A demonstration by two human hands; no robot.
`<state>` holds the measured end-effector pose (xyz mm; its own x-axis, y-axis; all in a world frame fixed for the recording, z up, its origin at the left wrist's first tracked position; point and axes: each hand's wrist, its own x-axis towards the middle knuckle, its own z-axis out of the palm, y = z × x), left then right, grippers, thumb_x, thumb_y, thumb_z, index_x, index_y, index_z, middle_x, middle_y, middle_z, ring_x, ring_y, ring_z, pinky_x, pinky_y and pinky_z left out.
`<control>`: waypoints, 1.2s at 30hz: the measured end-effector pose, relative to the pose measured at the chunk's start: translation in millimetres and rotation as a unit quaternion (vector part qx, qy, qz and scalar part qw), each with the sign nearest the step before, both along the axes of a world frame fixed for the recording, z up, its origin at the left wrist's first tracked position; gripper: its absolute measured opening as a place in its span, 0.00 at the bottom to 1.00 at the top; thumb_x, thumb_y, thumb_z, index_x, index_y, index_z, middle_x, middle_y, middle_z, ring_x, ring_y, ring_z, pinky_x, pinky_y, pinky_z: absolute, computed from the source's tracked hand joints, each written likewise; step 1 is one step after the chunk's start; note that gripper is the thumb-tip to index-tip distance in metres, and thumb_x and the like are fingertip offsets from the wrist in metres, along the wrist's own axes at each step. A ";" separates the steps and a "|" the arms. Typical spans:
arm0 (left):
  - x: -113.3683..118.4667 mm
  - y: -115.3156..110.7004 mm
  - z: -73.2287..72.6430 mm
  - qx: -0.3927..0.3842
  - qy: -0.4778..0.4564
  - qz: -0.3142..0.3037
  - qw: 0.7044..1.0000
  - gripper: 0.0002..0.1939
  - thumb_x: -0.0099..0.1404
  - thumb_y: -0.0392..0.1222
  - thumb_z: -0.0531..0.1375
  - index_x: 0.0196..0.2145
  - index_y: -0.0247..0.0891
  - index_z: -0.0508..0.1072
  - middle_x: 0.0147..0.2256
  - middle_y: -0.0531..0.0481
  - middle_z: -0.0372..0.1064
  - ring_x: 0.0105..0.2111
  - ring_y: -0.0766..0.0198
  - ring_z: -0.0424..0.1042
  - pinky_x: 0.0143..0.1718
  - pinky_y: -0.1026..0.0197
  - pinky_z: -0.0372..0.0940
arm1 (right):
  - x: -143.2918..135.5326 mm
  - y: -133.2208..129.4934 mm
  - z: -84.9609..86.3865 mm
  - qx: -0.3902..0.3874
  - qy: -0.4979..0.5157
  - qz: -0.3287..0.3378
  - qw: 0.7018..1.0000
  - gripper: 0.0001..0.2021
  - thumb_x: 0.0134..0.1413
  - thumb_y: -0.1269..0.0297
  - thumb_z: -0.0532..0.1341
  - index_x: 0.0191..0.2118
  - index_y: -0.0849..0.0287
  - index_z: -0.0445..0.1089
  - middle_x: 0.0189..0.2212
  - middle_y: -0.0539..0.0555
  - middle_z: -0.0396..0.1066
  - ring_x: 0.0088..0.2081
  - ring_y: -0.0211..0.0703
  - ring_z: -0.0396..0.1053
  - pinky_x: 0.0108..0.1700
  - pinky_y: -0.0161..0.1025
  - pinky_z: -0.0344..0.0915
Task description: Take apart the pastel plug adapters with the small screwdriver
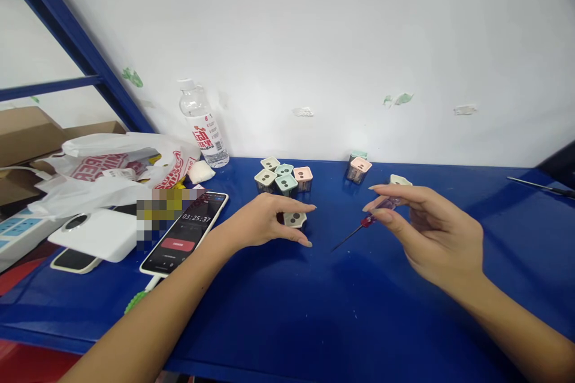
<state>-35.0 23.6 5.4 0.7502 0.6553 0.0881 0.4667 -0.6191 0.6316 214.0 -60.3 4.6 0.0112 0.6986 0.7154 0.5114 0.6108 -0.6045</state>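
My left hand point(263, 219) is low over the table, thumb and forefinger spread on either side of a small cream-topped block point(295, 219) with dark round holes. Whether the fingers touch that block I cannot tell. Between thumb and fingertips, my right hand point(433, 233) pinches a screwdriver point(368, 220) by its clear purple-red handle, its thin shaft slanting down to the left. Beyond my left hand stand several similar blocks with cream, mint point(286, 184) and pink tops point(302, 175). Another cream-topped block point(399, 180) shows partly behind my right hand.
A pink-topped block point(360, 166) stands near the wall with a mint one behind it. At left are a phone point(186, 233), a white power bank point(96, 233), a plastic bag point(117, 158) and a water bottle point(204, 125). A second screwdriver point(536, 184) lies far right on the blue table point(350, 323).
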 end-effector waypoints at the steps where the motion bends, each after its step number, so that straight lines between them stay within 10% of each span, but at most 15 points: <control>1: 0.9 0.3 -1.1 -0.004 -0.008 -0.004 1.000 0.30 0.53 0.55 0.66 0.53 0.46 0.71 0.46 0.49 0.73 0.42 0.60 0.72 0.43 0.62 0.64 | -0.1 0.1 0.1 0.001 0.000 0.000 1.000 0.13 0.55 0.69 0.64 0.46 0.50 0.72 0.31 0.48 0.76 0.33 0.41 0.74 0.38 0.42 0.71; 15: 12.4 -16.5 -11.1 0.130 0.142 -0.019 0.981 0.29 0.72 0.50 0.45 0.67 0.49 0.41 0.63 0.47 0.52 0.51 0.57 0.68 0.48 0.59 0.64 | 1.6 1.1 -4.1 -0.004 0.004 -0.004 1.000 0.14 0.55 0.69 0.64 0.47 0.49 0.72 0.32 0.48 0.76 0.34 0.41 0.74 0.42 0.42 0.70; 28: 23.1 -21.9 -17.2 0.267 0.195 0.049 0.942 0.27 0.72 0.50 0.42 0.66 0.45 0.48 0.66 0.49 0.46 0.44 0.59 0.74 0.37 0.61 0.69 | 28.3 30.2 8.5 -0.116 -0.055 -0.105 0.986 0.17 0.63 0.53 0.53 0.50 0.54 0.69 0.28 0.52 0.70 0.27 0.40 0.71 0.30 0.38 0.68; 36: 12.0 -2.7 -23.1 0.282 0.149 0.121 0.940 0.23 0.70 0.45 0.49 0.62 0.46 0.59 0.61 0.50 0.59 0.40 0.57 0.76 0.33 0.60 0.71 | 52.4 100.5 7.4 -0.256 -0.310 -0.190 0.896 0.24 0.54 0.46 0.58 0.46 0.61 0.71 0.42 0.63 0.71 0.42 0.54 0.71 0.41 0.46 0.65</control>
